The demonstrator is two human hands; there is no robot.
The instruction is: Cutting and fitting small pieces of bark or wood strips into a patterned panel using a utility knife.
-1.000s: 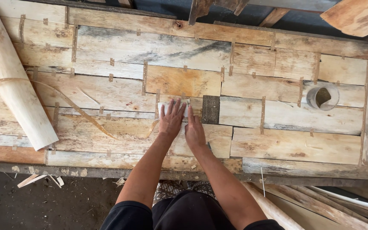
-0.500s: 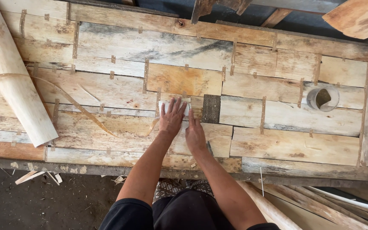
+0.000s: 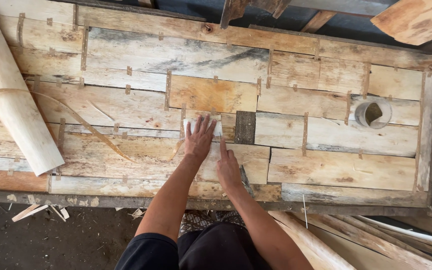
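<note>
Patching is in hand: the left hand (image 3: 199, 141) lies open, pressing a pale veneer strip (image 3: 203, 126) flat mid-sheet (image 3: 326, 170) beside the dark gap (image 3: 245, 127), while the right hand (image 3: 228, 169), forefinger out, grips nothing I can make out; aligning the edges looks next.

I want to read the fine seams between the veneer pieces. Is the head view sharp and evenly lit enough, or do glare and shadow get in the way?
Head view: soft, even daylight, no glare on the veneer sheet; both the left hand and right hand are sharp, casting only faint shadows; seams read clearly; the floor at lower left is dark.
</note>
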